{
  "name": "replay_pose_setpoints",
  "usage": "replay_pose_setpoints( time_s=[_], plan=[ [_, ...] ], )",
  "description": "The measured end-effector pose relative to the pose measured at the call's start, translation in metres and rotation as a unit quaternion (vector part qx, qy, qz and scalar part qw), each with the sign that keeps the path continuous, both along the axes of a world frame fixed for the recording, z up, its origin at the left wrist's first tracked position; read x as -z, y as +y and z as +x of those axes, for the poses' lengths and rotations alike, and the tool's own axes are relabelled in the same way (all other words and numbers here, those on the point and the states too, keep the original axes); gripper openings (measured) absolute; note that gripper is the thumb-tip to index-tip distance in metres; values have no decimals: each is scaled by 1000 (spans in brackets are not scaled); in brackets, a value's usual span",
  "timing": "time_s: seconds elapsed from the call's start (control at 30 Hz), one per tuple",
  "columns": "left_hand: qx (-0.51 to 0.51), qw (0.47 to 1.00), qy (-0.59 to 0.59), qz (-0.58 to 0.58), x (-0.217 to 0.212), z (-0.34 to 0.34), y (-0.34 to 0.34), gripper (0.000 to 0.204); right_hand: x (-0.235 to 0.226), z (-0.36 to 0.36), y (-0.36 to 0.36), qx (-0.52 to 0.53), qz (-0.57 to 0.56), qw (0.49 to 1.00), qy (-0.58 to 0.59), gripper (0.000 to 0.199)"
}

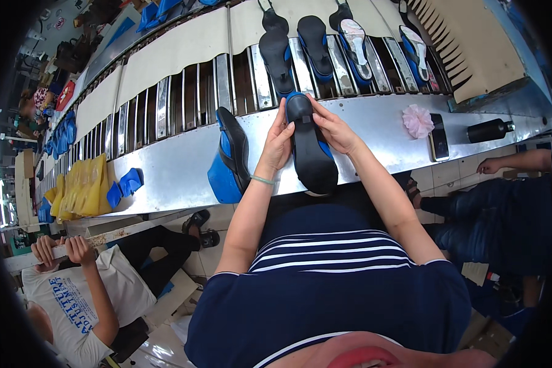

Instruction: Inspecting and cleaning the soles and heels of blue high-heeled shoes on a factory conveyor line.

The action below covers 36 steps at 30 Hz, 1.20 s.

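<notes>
Steel counter (178, 165) as landmark: phone (438, 136) lying at its right end, pink pompom (417, 121) just left of it, black bottle (489, 130) right; yellow stack (83, 187) far left.

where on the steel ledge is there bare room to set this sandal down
Bare steel ledge between the right hand and the pink pompom, and between the blue pieces and the propped blue sandal. Crowded: the slatted conveyor behind.

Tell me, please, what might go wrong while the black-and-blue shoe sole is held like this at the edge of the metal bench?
The shoe sole overhangs the bench edge, gripped only by left hand and right hand; a slip could drop it onto the lap. The blue shoe piece standing beside the left wrist might be knocked over.
</notes>
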State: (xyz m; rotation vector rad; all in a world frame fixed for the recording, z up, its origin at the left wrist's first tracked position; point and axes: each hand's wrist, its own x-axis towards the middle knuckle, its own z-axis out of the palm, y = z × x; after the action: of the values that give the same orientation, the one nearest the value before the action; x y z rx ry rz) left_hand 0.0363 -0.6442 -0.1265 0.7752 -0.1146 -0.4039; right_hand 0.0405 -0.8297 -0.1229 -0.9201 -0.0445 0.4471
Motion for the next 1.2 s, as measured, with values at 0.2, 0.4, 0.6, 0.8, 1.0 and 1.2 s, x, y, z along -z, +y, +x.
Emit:
replay_pose_setpoints(
  time_s=[0.2,0.4,0.6,0.8,1.0,1.2],
  plan=[
    [-33,999,17,-23,8,2,-6,69,4,-2,9,48,-29,998,-11,53],
    [-14,998,42,-41,13,18,-5,62,-6,8,7,35,-13,999,8,51],
    [-23,996,52,-68,27,14,-4,54,28,6,-9,52,-66,995,-45,49],
    [-55,998,35,12,20,9,-6,51,4,-56,-14,37,-267,961,-53,57],
    [20,996,39,84,-4,-16,-24,63,1,-75,-16,132,-27,991,2,51],
    [8,997,68,-20,-3,-63,-7,63,24,-78,-22,148,6,988,32,22]
  ],
)
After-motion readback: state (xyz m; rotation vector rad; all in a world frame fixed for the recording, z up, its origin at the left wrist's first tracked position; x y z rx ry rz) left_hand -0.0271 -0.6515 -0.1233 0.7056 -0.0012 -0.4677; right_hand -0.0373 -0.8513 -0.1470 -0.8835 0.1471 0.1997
